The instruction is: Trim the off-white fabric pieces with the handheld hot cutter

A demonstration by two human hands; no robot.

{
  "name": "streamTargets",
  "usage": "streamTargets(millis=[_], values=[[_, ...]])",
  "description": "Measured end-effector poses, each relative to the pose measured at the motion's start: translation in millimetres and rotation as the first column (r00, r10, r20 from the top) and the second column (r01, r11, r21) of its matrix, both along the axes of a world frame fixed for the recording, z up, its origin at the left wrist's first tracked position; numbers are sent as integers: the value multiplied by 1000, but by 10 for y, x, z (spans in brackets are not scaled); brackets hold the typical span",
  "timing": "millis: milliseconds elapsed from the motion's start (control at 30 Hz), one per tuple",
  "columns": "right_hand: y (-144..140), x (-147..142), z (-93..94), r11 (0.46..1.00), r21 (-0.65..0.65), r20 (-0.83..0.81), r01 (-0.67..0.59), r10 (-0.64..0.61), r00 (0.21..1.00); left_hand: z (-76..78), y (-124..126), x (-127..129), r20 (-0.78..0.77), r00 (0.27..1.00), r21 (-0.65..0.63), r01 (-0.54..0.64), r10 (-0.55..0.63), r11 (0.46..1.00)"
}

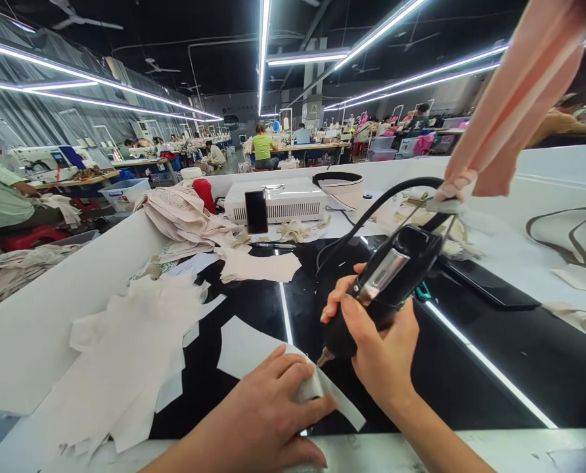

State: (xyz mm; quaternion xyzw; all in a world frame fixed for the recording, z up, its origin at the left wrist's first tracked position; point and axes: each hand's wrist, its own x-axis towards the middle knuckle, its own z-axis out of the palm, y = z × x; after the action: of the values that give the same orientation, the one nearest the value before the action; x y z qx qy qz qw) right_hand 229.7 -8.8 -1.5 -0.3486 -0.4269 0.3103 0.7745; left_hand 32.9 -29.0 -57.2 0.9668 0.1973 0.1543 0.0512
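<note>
Black handheld tool (pixel 382 289) with a metal clip on its body, gripped in the right hand (pixel 379 348) — fingers wrapped round the barrel, metal tip pointing down-left, right at the edge of a pale fabric piece (pixel 253 355). Tool sits near centre of the scene, above the glossy black worktop (pixel 470 368). Black cord (pixel 372 210) loops from the tool's far end up and back toward the far side. Left hand (pixel 268 414) lies flat, fingers spread, pressing down on the near end of the fabric piece, just left of the tool tip; it grips nothing. Fabric piece lies on the black worktop near its front edge, beside a lit strip (pixel 286 315) running near to far. Left of it — a loose pile of cream cut pieces (pixel 130 348) spilling over the white table edge. Farther back, another cream piece (pixel 258 266) and a heap of folded cloth (pixel 184 217). White machine box (pixel 278 200) at the far end with a dark phone (pixel 256 211) propped against it; a red container (pixel 205 194) just left of that. Pink striped cloth (pixel 514 98) hangs in from the top right. Far background: rows of sewing stations, people seated, one in a green top (pixel 263 147), another person in pale green (pixel 0 197) at far left. Long ceiling light strips overhead.
</note>
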Motion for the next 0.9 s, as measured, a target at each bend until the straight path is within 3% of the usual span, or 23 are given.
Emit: streamTargets(millis=[233,900], values=[[29,-32,7,999,14,-53,-37,37,998,-2,-2,15,12,1000,-3,10,-10,1000],[52,-76,8,999,35,34,21,-22,999,-37,-10,25,32,999,18,9,-10,1000]])
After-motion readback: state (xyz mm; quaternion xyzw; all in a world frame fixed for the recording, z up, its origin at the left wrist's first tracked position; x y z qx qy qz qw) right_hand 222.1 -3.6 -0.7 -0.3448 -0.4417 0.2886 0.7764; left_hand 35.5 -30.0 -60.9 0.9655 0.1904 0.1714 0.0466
